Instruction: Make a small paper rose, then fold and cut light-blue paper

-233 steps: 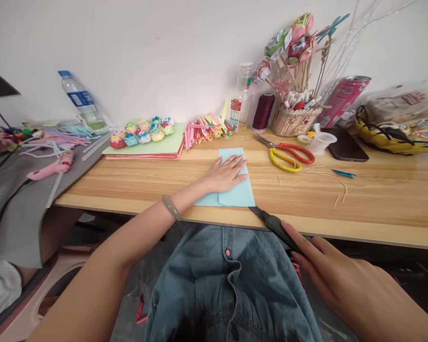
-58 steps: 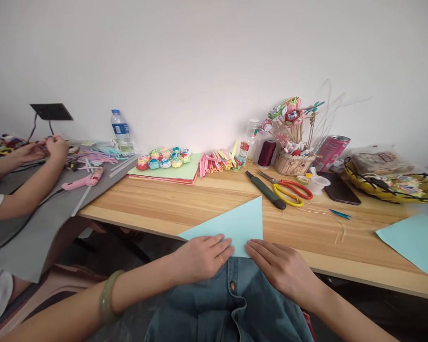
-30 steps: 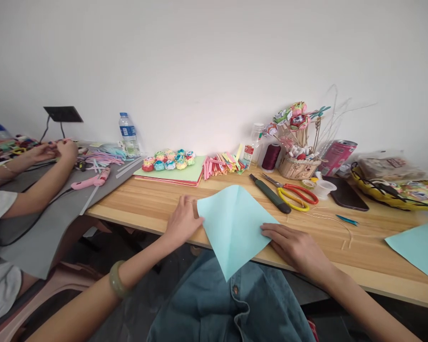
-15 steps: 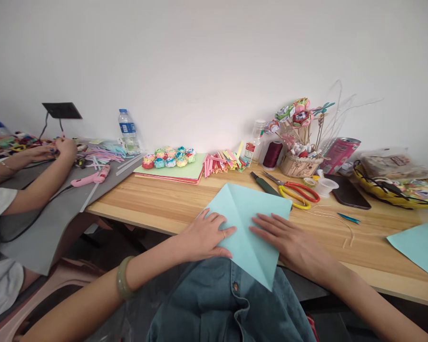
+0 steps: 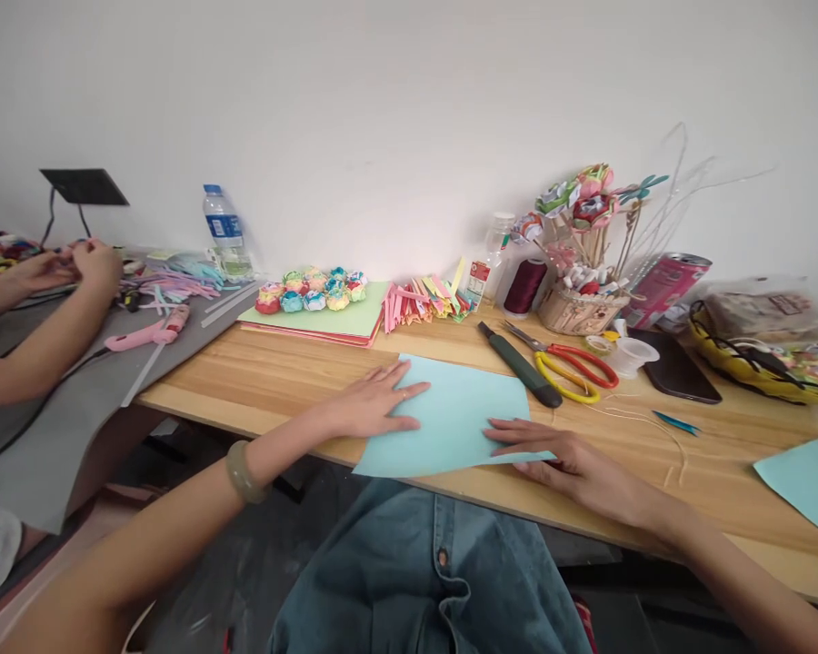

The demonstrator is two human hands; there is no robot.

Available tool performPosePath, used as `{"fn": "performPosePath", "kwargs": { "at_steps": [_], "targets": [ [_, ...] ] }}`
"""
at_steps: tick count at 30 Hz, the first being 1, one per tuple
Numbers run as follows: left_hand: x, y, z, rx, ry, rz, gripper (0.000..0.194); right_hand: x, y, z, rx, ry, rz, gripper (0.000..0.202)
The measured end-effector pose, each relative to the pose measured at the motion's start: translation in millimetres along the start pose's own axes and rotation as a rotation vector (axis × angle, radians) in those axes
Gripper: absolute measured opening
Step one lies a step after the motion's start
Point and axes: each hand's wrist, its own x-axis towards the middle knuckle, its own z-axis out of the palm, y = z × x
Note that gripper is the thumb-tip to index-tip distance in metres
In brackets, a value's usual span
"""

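A light blue sheet of paper [image 5: 460,409] lies at the table's front edge, its near side sticking out past the edge. My left hand [image 5: 374,400] rests flat on the sheet's left part, fingers spread. At the lower right corner, my right hand [image 5: 542,454] has the paper between thumb and fingers, and that corner is lifted slightly. Just behind the sheet are a utility knife with a dark green handle [image 5: 522,365] and scissors with red and yellow handles [image 5: 569,368].
Crumpled paper flowers [image 5: 314,291] sit on stacked coloured paper, beside folded paper strips [image 5: 426,302]. A flower basket [image 5: 579,309], thread spool [image 5: 524,286], phone [image 5: 682,366] and blue tweezers [image 5: 676,422] are rightward. Another person's hands [image 5: 85,268] work at left near a pink glue gun [image 5: 150,331].
The blue sheet has turned from a diamond position to lie roughly square with the table edge. My left hand has shifted left and away from me; my right hand now grips a corner.
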Motion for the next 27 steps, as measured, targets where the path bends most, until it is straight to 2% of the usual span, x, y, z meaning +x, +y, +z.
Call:
{"fn": "performPosePath", "kwargs": {
  "at_steps": [2,4,6,7,9,11,14,16,18,21,23,27],
  "targets": [
    [-6,-7,-1.7,-0.021,0.059,-0.052,0.064,0,0,2,0.061,0.080,0.159,0.043],
    [-11,-9,-1.9,-0.121,0.136,-0.042,0.055,2,1,6,0.107,0.176,0.332,0.050],
    [-15,-6,-1.1,-0.380,0.174,0.042,0.042,6,4,10,0.144,0.282,0.467,0.051],
    [-17,-3,-0.5,-0.560,0.176,0.013,0.040,8,6,12,0.159,0.333,0.515,0.050],
    [-22,3,0.3,-0.826,0.252,-0.192,0.042,13,10,15,0.177,0.401,0.585,0.047],
    [-26,10,0.6,-0.934,0.335,-0.362,0.047,16,13,19,0.176,0.429,0.646,0.049],
    [-32,18,0.0,-0.963,0.384,-0.483,0.057,16,12,24,0.138,0.484,0.747,0.056],
    [-33,23,-0.1,-0.985,0.377,-0.543,0.059,14,8,28,0.120,0.529,0.813,0.061],
    [-34,26,1.8,-1.036,0.369,-0.615,0.061,10,4,32,0.087,0.574,0.825,0.057],
    [-32,25,9.3,-1.018,0.369,-0.678,0.062,5,3,40,-0.021,0.585,0.685,0.039],
    [-30,23,15.7,-0.903,0.372,-0.640,0.062,3,5,43,-0.101,0.559,0.593,0.031],
    [-27,18,22.8,-0.489,0.485,-0.474,0.037,4,7,42,-0.207,0.540,0.521,0.030]
  ]
}}
